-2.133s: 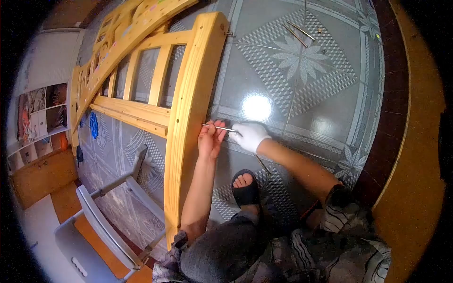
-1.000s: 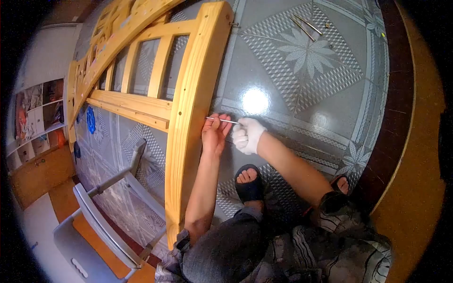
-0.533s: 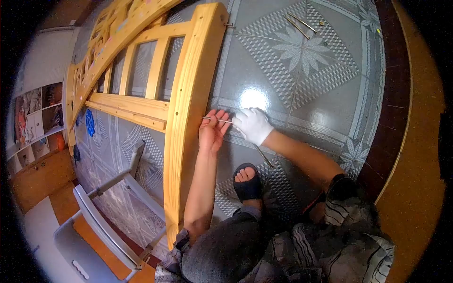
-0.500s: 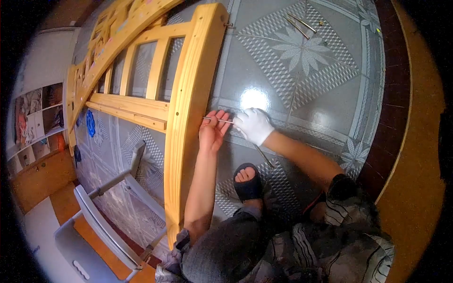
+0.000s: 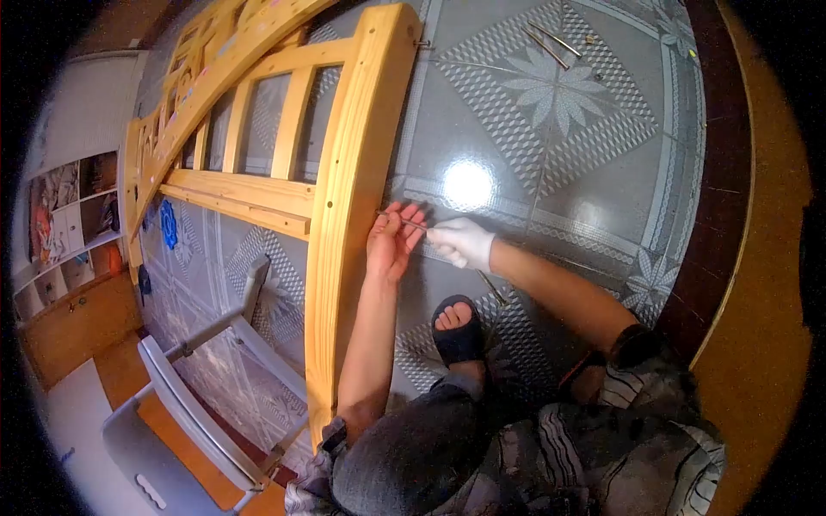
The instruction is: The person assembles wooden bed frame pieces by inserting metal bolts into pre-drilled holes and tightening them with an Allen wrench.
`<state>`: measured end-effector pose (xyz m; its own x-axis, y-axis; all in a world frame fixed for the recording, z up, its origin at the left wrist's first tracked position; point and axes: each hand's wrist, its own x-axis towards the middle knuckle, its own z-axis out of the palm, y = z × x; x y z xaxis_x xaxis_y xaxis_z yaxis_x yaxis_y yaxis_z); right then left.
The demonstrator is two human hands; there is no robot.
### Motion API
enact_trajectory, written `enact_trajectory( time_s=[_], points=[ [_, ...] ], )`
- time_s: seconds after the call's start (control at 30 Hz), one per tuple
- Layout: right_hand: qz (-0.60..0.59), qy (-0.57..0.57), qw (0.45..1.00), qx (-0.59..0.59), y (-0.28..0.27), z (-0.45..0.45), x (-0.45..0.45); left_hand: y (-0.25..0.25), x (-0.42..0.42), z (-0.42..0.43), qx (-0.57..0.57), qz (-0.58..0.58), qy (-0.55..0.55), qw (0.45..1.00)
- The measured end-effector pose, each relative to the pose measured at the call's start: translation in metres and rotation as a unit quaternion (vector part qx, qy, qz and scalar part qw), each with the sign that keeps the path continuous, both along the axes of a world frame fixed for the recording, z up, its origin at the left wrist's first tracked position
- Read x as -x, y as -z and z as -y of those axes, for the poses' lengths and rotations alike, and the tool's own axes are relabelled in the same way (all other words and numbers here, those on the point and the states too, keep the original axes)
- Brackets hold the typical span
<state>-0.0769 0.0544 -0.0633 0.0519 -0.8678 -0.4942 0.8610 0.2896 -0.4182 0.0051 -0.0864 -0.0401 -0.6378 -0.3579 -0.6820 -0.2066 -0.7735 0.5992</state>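
Observation:
My bare left hand (image 5: 391,249) is beside the thick post of a yellow wooden slatted frame (image 5: 344,172). Its thumb and fingers are on a thin metal rod (image 5: 415,224), with the other fingers partly spread. One end of the rod meets the post's side; whether it sits in a hole is hidden. In a white glove, my right hand (image 5: 463,242) is closed around the rod's other end, so I cannot make out its shape there. Higher up, a bolt (image 5: 422,44) sticks out of the same side of the post.
Two long metal rods (image 5: 547,47) lie on the grey patterned tiles, and another long bolt (image 5: 494,289) lies by my sandalled foot (image 5: 456,331). A grey folding step stool (image 5: 202,413) stands left of the post. Shelves (image 5: 77,215) line the far left.
My right hand has turned on the rod and moved slightly down, its fingers now closed more tightly. My left hand stays at the post. The view has shifted a little.

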Motion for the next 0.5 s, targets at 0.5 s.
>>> enact_trajectory(
  time_s=[0.5],
  points=[
    [-0.512,-0.044,0.854,-0.079,0.010,-0.013,0.011,0.011,0.009,-0.006,-0.011,0.013,-0.083,0.996]
  ],
)
